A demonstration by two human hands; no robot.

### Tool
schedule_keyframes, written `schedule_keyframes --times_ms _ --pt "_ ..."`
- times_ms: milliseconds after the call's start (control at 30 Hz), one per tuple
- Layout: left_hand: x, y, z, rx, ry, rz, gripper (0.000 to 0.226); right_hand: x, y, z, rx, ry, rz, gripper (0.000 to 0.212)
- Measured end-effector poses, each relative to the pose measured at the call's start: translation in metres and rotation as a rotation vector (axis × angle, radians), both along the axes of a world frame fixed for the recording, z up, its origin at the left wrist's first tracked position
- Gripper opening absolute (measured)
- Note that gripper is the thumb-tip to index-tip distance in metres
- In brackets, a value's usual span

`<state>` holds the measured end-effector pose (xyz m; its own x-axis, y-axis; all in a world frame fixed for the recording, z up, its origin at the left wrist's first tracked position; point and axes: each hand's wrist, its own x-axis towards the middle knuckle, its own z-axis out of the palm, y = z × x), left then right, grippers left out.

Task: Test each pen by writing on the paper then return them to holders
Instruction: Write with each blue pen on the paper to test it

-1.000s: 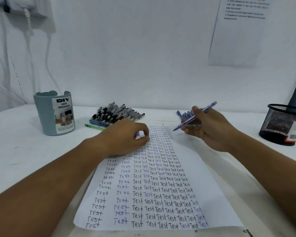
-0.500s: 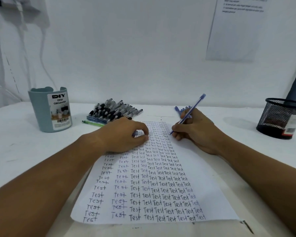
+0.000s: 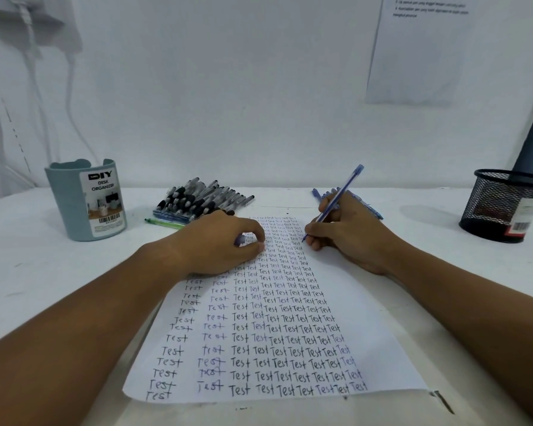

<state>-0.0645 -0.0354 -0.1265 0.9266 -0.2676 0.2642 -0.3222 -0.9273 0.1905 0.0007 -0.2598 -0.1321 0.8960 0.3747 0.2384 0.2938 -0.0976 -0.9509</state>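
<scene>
Blue pen (image 3: pixel 339 202). White paper (image 3: pixel 366 318), rows of black and blue "Test". Light blue holder (image 3: pixel 71 204). Black mesh holder (image 3: pixel 493 201). Black and grey pens (image 3: pixel 202 198). Green pen (image 3: pixel 162 223).

A: Item — small pale thing (image 3: pixel 240 240) under the left hand's (image 3: pixel 216 241) curled fingers; a cap?

B: Cannot tell. Next — blue pens (image 3: pixel 368 207) behind the right hand (image 3: pixel 348 233), mostly hidden.

A: Wall notice (image 3: pixel 419 47)?

B: Cut off at top; print too small to read.
</scene>
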Motion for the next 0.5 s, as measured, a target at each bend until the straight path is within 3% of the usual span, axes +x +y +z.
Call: schedule_keyframes --times_ms 500 --pt "-0.0004 -0.0001 0.001 -0.014 0.009 0.006 0.026 0.0002 0.0005 0.0023 0.009 0.016 -0.019 0.034"
